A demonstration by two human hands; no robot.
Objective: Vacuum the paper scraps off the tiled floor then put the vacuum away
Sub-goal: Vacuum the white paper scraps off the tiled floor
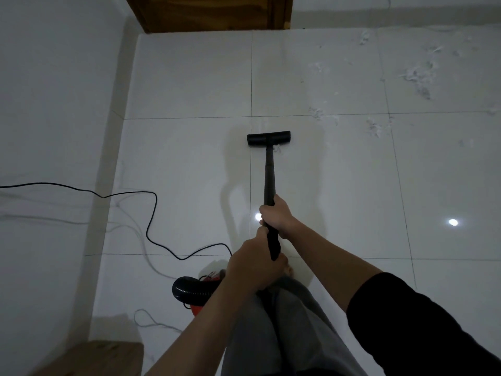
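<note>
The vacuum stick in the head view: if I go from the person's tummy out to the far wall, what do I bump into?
Left hand → right hand → black wand → floor nozzle → paper scraps → wooden door.

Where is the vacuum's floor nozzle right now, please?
In the head view, the floor nozzle sits mid-floor on a tile seam, left of the paper scraps.

Floor head (268, 138) flat on tiled floor (189, 77) at centre, wand (269, 180) running back toward 6 o'clock. Right hand (276, 217) ahead of left hand (254, 267) on wand. Paper scraps (414, 74) toward 2 o'clock. Cord (151, 213) at 9 o'clock. Hose (192, 290) beside left hand, at 7 o'clock.
</note>
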